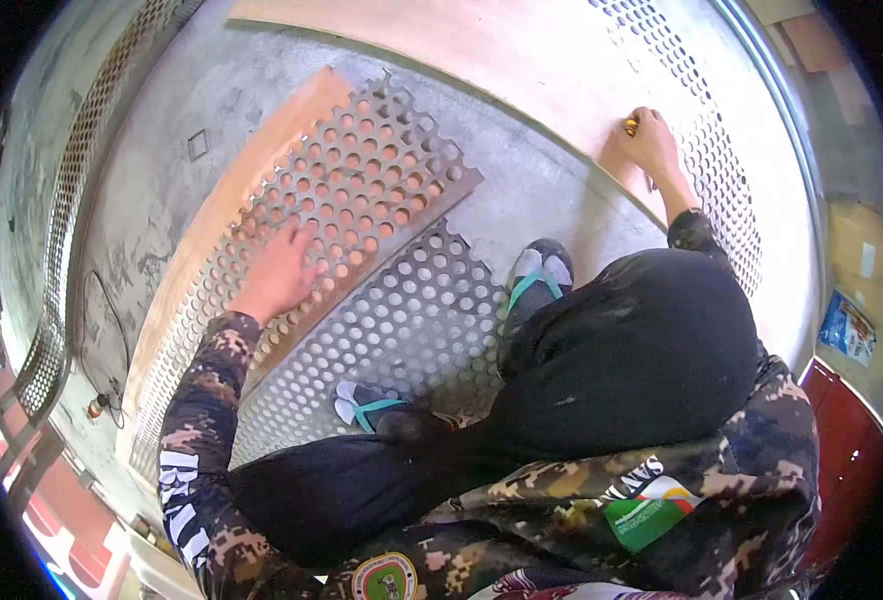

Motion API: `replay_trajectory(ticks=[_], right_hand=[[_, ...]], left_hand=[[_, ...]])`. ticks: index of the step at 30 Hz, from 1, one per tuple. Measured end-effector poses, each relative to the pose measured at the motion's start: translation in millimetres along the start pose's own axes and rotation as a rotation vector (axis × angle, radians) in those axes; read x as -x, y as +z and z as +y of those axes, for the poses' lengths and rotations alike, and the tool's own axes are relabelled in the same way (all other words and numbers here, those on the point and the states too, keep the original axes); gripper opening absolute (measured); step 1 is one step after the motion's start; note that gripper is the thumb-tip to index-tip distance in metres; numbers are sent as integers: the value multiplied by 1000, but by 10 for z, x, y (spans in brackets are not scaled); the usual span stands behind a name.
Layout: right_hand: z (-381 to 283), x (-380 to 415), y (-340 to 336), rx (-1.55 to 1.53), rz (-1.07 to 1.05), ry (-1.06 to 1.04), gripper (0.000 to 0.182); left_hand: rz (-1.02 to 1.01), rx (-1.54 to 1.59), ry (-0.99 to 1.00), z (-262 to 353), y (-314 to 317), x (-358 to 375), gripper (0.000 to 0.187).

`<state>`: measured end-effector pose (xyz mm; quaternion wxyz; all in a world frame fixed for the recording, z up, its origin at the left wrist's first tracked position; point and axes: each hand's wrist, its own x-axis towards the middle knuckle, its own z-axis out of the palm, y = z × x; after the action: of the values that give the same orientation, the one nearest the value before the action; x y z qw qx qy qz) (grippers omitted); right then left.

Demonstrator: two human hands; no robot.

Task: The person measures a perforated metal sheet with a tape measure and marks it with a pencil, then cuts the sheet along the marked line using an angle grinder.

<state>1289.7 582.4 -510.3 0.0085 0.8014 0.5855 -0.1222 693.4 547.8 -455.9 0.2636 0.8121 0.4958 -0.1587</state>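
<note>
My left hand [279, 272] rests on a perforated metal sheet [381, 170] with round holes, its fingers apart. That sheet lies over an orange-brown wooden board [311, 100] on the grey floor. A second perforated sheet [401, 310] lies lower, beside my feet. At the upper right, my right hand [649, 145] is closed round a small orange and dark object [630, 126], mostly hidden by the fingers. It is over the edge of a large pale wooden board [521, 60], close to another perforated strip [711, 150].
My feet in sandals [541, 272] stand by the lower sheet. A long curved perforated strip [71, 180] runs along the left, with a dark cable [111, 310] near it. A blue packet [847, 328] lies at the right, near a red panel [846, 450].
</note>
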Motion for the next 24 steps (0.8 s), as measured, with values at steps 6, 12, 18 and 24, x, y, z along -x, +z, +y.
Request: replay_trajectory(ticks=[6,12,18,24], right_hand=[[-91,87,214,-14,321,-164,46],[-910,394,310,-290,187,-309,38],[-545,175,125,-416,364,-287,19],[774,-264,-20,-293,588,21,22]], left_hand=[[-121,-227,7,446,32,-80,76],[-69,-113,31,311,110,-28,81],[98,-174,130,399,147,-129,90],[89,-212,203,661,57,-379,97]])
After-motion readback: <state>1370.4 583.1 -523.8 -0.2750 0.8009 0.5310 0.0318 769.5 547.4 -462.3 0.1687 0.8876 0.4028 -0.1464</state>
